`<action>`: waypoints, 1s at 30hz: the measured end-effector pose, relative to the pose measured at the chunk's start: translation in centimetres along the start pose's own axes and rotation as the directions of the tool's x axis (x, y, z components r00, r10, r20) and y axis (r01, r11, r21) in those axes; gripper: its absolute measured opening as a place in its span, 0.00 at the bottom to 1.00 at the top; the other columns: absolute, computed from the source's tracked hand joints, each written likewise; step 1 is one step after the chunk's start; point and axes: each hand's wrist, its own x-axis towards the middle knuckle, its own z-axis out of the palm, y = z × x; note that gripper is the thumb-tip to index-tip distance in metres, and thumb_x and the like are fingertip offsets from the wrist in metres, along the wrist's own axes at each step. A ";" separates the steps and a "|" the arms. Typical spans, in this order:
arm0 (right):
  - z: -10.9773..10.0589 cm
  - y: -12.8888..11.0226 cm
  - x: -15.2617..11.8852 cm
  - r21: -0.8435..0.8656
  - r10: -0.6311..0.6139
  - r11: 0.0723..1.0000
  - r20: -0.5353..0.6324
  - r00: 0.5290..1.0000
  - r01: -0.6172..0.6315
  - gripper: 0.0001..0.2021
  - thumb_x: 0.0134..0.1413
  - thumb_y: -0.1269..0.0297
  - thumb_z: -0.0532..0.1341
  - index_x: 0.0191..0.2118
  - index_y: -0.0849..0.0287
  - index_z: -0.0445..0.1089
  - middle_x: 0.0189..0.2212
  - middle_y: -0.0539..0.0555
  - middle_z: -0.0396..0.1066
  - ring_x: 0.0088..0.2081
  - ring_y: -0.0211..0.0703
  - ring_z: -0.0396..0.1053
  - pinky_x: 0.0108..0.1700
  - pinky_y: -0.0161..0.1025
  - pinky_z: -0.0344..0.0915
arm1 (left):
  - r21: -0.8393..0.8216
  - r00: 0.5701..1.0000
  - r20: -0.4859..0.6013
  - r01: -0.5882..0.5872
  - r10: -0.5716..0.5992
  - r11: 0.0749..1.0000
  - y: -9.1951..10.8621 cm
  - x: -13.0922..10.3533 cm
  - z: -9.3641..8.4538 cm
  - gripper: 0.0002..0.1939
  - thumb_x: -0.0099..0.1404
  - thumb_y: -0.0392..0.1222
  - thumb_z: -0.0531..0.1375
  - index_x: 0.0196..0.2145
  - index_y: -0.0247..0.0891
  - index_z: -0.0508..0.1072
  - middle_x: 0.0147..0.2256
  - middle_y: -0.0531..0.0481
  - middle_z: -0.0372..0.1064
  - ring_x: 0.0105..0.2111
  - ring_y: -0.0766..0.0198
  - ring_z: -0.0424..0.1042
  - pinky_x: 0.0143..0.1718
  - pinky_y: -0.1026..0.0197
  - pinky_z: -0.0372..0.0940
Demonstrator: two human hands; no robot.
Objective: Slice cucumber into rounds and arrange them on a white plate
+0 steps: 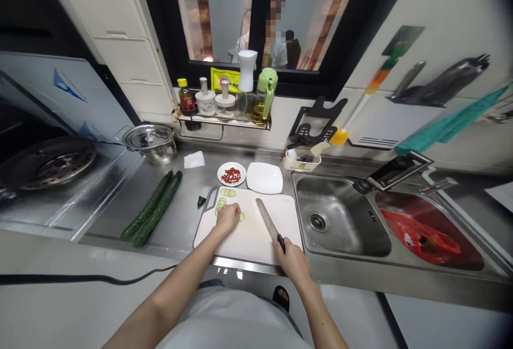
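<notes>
A white cutting board with a grey handle lies on the steel counter. My right hand grips the black handle of a kitchen knife, its blade resting over the board and pointing away from me. My left hand is closed with curled fingers at the board's left side, right by several pale green cucumber slices; what is under the fingers is hidden. Another group of slices lies at the board's top left, and a single slice shows just right of my left hand.
Two whole cucumbers and a dark green cucumber end lie left of the board. Behind it stand a plate of red pieces and a white plate. A lidded pot is back left; the sink adjoins the board's right.
</notes>
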 end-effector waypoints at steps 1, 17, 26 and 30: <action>0.0 -0.1 0.0 -0.002 -0.005 1.000 0.004 1.000 0.005 0.20 0.63 0.52 0.43 0.45 0.59 0.65 0.39 0.61 0.73 0.43 0.48 0.71 0.38 0.38 0.60 | 0.004 1.000 -0.019 0.004 -0.004 1.000 0.0 -0.2 0.0 0.08 0.62 0.39 0.53 0.35 0.40 0.71 0.36 0.48 0.72 0.41 0.58 0.67 0.46 0.56 0.53; 0.5 0.1 0.3 -0.025 -0.002 1.000 0.016 1.000 0.003 0.21 0.63 0.51 0.43 0.46 0.58 0.65 0.39 0.60 0.73 0.42 0.47 0.71 0.37 0.37 0.60 | -0.050 0.998 0.029 0.061 -0.059 0.997 0.6 -0.4 -0.2 0.06 0.59 0.35 0.56 0.35 0.40 0.70 0.33 0.50 0.72 0.41 0.60 0.69 0.47 0.57 0.55; 0.4 0.2 0.4 0.000 -0.016 1.000 0.012 1.000 0.016 0.19 0.63 0.53 0.44 0.47 0.58 0.64 0.39 0.61 0.73 0.42 0.47 0.71 0.37 0.37 0.60 | -0.260 0.982 0.040 0.191 -0.187 0.946 -0.6 -0.4 0.9 0.08 0.56 0.36 0.59 0.35 0.40 0.75 0.34 0.51 0.74 0.37 0.63 0.71 0.40 0.63 0.60; 0.5 0.3 0.5 0.026 -0.024 0.999 0.014 1.000 0.023 0.19 0.63 0.54 0.44 0.47 0.59 0.65 0.40 0.60 0.73 0.43 0.46 0.70 0.38 0.36 0.59 | -0.367 0.970 0.042 0.236 -0.238 0.900 -1.7 -1.0 0.8 0.06 0.54 0.38 0.61 0.32 0.39 0.75 0.31 0.53 0.74 0.33 0.66 0.71 0.33 0.66 0.60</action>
